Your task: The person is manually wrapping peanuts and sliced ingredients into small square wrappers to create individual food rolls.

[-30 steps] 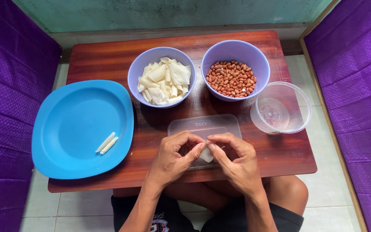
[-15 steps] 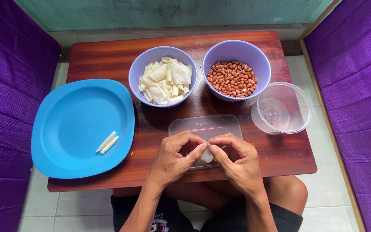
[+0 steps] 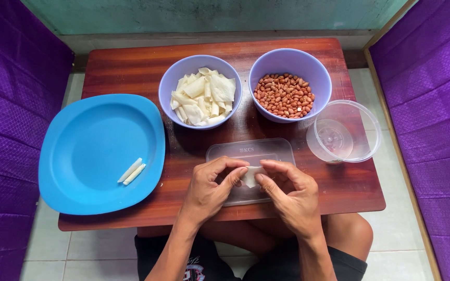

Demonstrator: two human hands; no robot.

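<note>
Wrapper (image 3: 249, 176), a small pale piece, sat pinched between both hands over a clear lid (image 3: 251, 153) on the table (image 3: 131, 67); left hand (image 3: 209, 186) and right hand (image 3: 290, 193) met fingertip to fingertip, closed on it; beyond them stood a bowl of wrappers (image 3: 200, 91) and a bowl of peanuts (image 3: 289, 83); a clear tub (image 3: 344, 131) lay beyond the right hand; left of the left hand, a blue plate (image 3: 89, 156) bore two rolls (image 3: 132, 170).
</note>
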